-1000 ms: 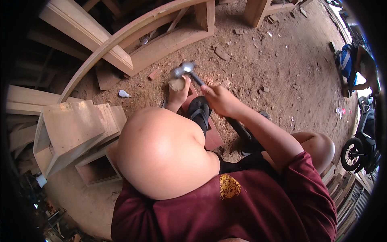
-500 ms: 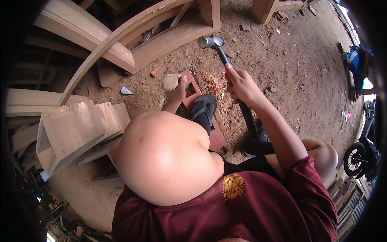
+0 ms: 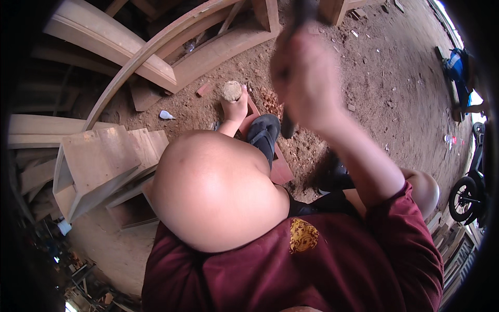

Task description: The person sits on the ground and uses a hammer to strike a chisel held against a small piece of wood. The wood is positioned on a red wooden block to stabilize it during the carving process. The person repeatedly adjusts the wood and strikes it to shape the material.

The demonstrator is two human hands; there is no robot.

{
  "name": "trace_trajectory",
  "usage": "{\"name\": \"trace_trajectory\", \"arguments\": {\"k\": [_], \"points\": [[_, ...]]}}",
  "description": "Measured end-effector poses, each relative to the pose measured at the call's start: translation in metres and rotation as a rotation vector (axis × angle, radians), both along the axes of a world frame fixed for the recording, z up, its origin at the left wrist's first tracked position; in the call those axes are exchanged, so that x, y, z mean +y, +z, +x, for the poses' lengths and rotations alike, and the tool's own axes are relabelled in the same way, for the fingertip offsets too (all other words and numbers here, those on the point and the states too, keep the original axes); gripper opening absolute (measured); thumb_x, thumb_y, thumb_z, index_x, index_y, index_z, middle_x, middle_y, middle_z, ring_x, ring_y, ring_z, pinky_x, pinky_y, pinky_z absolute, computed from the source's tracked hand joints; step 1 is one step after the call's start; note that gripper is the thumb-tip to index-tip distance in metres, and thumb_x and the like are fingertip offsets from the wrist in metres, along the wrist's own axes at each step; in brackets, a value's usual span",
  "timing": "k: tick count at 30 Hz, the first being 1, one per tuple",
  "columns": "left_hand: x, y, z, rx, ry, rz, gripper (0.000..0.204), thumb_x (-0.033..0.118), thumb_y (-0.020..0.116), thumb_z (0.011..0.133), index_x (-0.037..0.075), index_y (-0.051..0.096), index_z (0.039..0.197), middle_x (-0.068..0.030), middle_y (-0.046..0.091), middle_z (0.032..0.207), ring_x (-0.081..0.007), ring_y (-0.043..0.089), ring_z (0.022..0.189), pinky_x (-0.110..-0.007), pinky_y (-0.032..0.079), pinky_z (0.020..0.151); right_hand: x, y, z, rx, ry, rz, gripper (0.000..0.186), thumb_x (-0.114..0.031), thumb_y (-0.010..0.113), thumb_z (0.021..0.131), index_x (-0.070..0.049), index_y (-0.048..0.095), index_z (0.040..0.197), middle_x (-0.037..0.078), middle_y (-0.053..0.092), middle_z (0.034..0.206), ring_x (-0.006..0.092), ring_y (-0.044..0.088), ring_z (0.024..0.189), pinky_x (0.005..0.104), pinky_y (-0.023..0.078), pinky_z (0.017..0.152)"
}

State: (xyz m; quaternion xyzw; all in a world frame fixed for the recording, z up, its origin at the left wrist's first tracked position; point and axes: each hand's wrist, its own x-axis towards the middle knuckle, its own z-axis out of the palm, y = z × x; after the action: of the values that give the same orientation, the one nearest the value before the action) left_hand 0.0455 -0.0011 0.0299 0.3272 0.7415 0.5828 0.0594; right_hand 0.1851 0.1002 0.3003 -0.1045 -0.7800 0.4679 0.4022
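Observation:
My left hand (image 3: 236,110) is closed round a chisel (image 3: 232,91); its round, battered wooden handle end faces up, and the blade is hidden. Beneath it lies a reddish-brown wood piece (image 3: 281,170) on the ground, with my sandalled foot (image 3: 263,131) across it. My right hand (image 3: 311,83), smeared by motion, grips a hammer (image 3: 305,11) by its dark handle, raised high above the ground. The hammer's head is blurred at the top edge of the picture, and the handle's lower end sticks out below my fist.
Wood chips (image 3: 269,98) lie beside the wood piece. A curved wooden frame (image 3: 223,56) stands at the far left, with box-like wooden pieces (image 3: 101,158) nearer. A small white bottle (image 3: 166,115) lies on the dirt. At the right are a motorcycle (image 3: 464,202) and another person (image 3: 457,70).
My right hand has swung the hammer up, toward the camera. My left hand and the chisel have shifted slightly to the right in the picture, with the handle end still facing up.

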Motion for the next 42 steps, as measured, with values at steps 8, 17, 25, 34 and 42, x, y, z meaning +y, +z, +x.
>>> {"name": "trace_trajectory", "arguments": {"k": [8, 17, 25, 34, 42], "points": [[-0.017, -0.013, -0.004, -0.016, -0.001, -0.058, 0.017, 0.013, 0.062, 0.088, 0.0, 0.061, 0.078, -0.0145, 0.064, 0.073, -0.0293, 0.064, 0.068, -0.041, 0.048, 0.062, -0.012, -0.026, 0.002, -0.617, 0.227, -0.426, 0.057, -0.046, 0.041, 0.102, 0.007, 0.059, 0.091, 0.017, 0.058, 0.061, 0.0301, 0.063, 0.06, 0.0429, 0.049, 0.061], [-0.002, 0.011, 0.014, 0.172, -0.057, -0.178, 0.011, 0.01, 0.061, 0.086, 0.001, 0.059, 0.08, -0.0145, 0.063, 0.074, -0.0304, 0.061, 0.067, -0.044, 0.046, 0.063, -0.018, -0.13, 0.038, -0.887, 0.154, -0.228, 0.047, -0.039, 0.043, 0.102, 0.005, 0.059, 0.093, 0.023, 0.06, 0.072, 0.037, 0.06, 0.064, 0.0464, 0.047, 0.063], [-0.053, -0.011, -0.009, -0.232, 0.127, 0.043, 0.02, 0.016, 0.059, 0.096, 0.005, 0.053, 0.08, -0.0028, 0.055, 0.072, -0.0134, 0.052, 0.067, -0.032, 0.042, 0.06, 0.009, -0.136, 0.042, -0.81, 0.091, -0.928, 0.046, -0.048, 0.039, 0.103, -0.012, 0.043, 0.075, -0.004, 0.038, 0.055, 0.0077, 0.035, 0.042, 0.0281, 0.031, 0.039], [-0.054, -0.006, -0.018, -0.318, 0.094, 0.151, 0.022, 0.016, 0.055, 0.098, 0.006, 0.048, 0.081, -0.0014, 0.05, 0.069, -0.0103, 0.047, 0.064, -0.028, 0.04, 0.058, 0.032, -0.119, 0.031, -0.742, -0.006, -1.094, 0.047, -0.054, 0.042, 0.1, -0.014, 0.038, 0.076, -0.007, 0.03, 0.056, 0.0055, 0.028, 0.043, 0.0268, 0.027, 0.039], [-0.05, -0.025, -0.013, -0.013, 0.07, -0.096, 0.02, 0.017, 0.056, 0.095, 0.004, 0.053, 0.08, -0.0091, 0.056, 0.07, -0.0263, 0.055, 0.065, -0.038, 0.044, 0.064, 0.021, -0.121, 0.022, -0.756, 0.071, -0.982, 0.049, -0.053, 0.038, 0.102, -0.012, 0.04, 0.076, -0.006, 0.032, 0.056, 0.0068, 0.031, 0.042, 0.026, 0.03, 0.04]]}}
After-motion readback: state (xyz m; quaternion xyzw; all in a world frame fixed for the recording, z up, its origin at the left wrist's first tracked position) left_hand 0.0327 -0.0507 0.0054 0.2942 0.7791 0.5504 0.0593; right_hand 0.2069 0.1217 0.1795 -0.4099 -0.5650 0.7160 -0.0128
